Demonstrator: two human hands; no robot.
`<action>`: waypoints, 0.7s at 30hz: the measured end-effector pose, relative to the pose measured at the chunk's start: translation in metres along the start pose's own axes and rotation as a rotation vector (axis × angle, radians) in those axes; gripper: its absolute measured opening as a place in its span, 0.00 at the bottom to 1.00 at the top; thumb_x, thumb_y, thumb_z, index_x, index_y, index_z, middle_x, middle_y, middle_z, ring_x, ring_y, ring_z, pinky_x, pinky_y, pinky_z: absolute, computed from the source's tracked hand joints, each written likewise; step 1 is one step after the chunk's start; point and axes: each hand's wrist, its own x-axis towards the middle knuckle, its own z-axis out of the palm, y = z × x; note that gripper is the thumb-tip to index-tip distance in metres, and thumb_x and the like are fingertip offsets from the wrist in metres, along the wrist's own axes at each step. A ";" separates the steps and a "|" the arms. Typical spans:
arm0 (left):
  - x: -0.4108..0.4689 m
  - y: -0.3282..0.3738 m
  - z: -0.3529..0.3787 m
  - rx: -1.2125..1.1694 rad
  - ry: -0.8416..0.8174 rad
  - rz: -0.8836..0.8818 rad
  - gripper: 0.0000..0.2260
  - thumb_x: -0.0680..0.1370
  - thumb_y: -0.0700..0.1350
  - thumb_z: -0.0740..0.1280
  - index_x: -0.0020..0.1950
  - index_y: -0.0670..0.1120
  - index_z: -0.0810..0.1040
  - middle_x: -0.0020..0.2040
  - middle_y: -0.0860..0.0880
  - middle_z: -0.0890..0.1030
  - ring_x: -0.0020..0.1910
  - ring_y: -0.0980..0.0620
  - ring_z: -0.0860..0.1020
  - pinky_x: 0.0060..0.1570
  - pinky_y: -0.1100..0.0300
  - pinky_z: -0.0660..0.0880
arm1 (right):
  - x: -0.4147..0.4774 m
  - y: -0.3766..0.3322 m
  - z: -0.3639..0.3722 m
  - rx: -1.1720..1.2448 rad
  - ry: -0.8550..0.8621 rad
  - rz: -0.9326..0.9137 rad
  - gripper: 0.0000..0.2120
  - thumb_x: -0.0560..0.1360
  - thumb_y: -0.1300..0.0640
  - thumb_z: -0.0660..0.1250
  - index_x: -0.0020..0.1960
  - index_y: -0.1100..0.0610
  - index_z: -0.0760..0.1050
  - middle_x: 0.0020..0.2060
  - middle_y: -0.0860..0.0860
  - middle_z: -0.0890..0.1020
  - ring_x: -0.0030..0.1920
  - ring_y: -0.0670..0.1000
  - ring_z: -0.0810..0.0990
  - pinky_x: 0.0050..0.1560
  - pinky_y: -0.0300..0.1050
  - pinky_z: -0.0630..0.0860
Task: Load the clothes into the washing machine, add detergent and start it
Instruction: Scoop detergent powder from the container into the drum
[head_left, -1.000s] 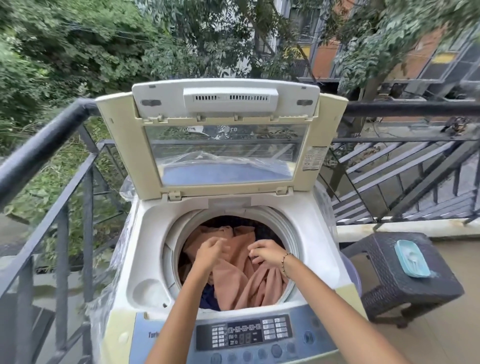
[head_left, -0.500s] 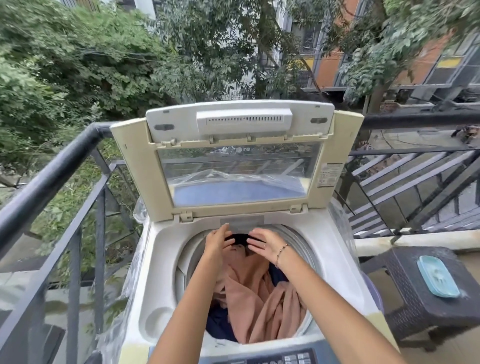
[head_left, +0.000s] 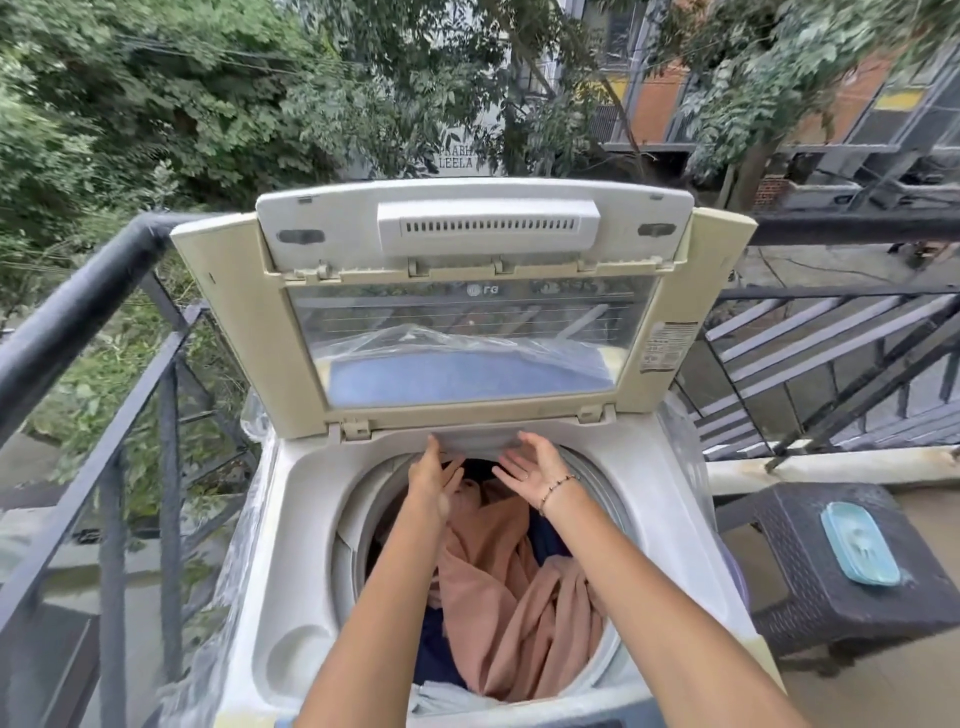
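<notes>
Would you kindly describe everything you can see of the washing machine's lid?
The lid stands open, tilted back towards the balcony railing. Its frame looks like yellowed cream plastic around a clear window bearing a small logo. A white vented panel crosses the upper part, a printed sticker sits on the right side, and two hinges join it to the machine. Neither hand touches it.

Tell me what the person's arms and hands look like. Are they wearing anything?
Both arms are bare, with no sleeves in view and no gloves. The right hand has a thin beaded bracelet round its wrist, with small dark and light beads, and what looks like a slim ring on one finger. The left hand and its wrist show no jewellery or watch.
</notes>
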 end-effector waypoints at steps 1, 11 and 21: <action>0.000 0.000 -0.001 -0.006 -0.008 -0.005 0.25 0.82 0.52 0.59 0.75 0.41 0.61 0.72 0.42 0.69 0.65 0.43 0.75 0.64 0.53 0.71 | -0.001 0.000 0.000 0.003 0.000 0.009 0.05 0.77 0.57 0.64 0.46 0.59 0.71 0.60 0.59 0.72 0.66 0.57 0.71 0.66 0.57 0.69; -0.010 -0.008 -0.015 0.047 -0.031 -0.006 0.27 0.78 0.55 0.65 0.75 0.46 0.64 0.71 0.46 0.71 0.59 0.47 0.78 0.56 0.53 0.73 | -0.006 0.007 0.003 -0.123 0.040 -0.031 0.27 0.74 0.51 0.70 0.69 0.56 0.65 0.66 0.58 0.71 0.68 0.55 0.69 0.65 0.58 0.69; -0.011 -0.022 -0.022 0.068 0.022 0.042 0.26 0.77 0.57 0.65 0.72 0.48 0.66 0.65 0.49 0.73 0.53 0.49 0.79 0.61 0.46 0.74 | -0.010 0.016 -0.008 -0.139 0.054 -0.066 0.19 0.73 0.53 0.70 0.59 0.59 0.69 0.62 0.60 0.73 0.65 0.55 0.72 0.64 0.57 0.72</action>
